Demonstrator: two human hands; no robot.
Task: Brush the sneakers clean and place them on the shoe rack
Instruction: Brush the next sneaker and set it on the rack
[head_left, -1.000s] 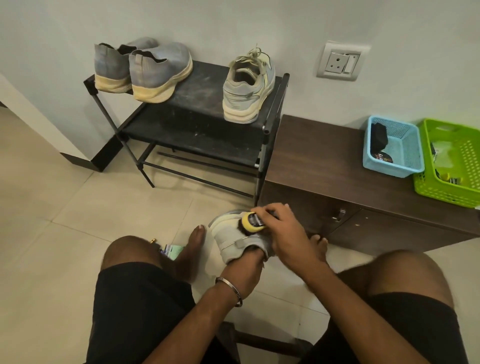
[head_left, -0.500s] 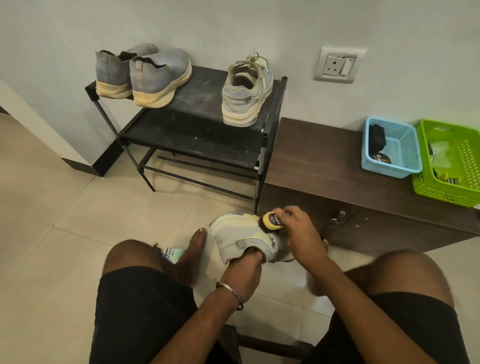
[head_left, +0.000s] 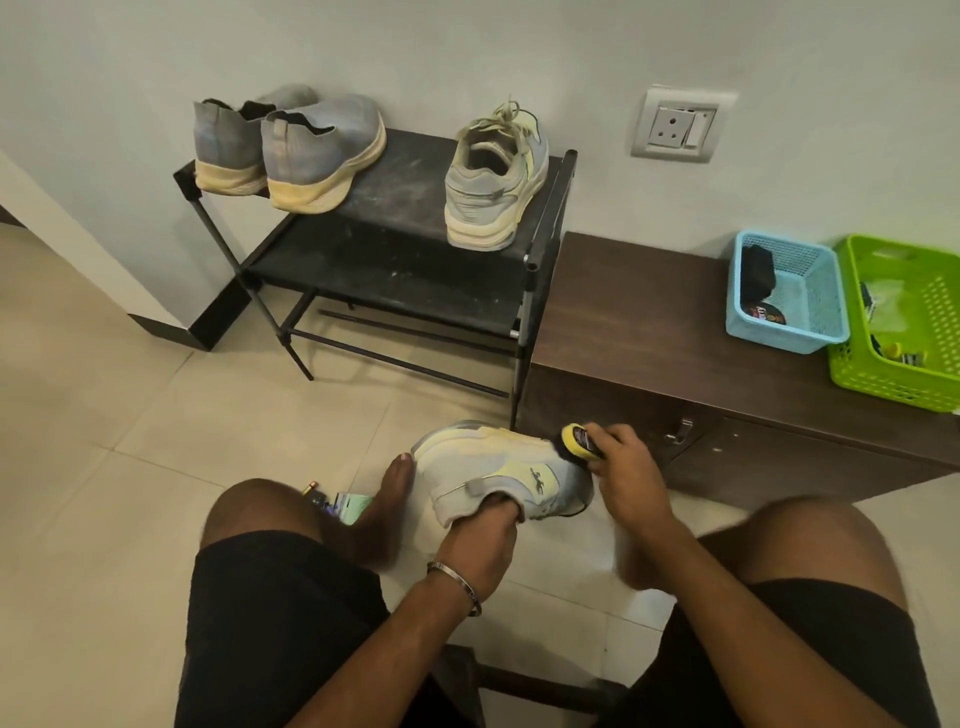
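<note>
Showing, L to R: shoe rack (head_left: 395, 218) w/ three sneakers on top shelf; my left hand (head_left: 480, 540) tucked inside grey-yellow sneaker (head_left: 498, 467), grip holding it above floor; my right hand (head_left: 626, 467) grip closed on brush (head_left: 576, 440), bristles at toe; bench (head_left: 634, 312).

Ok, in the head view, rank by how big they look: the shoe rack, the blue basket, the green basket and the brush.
1. shoe rack
2. green basket and blue basket: unsure, as the green one is cut off by the frame edge
3. brush, smallest, though nearest the camera
</note>
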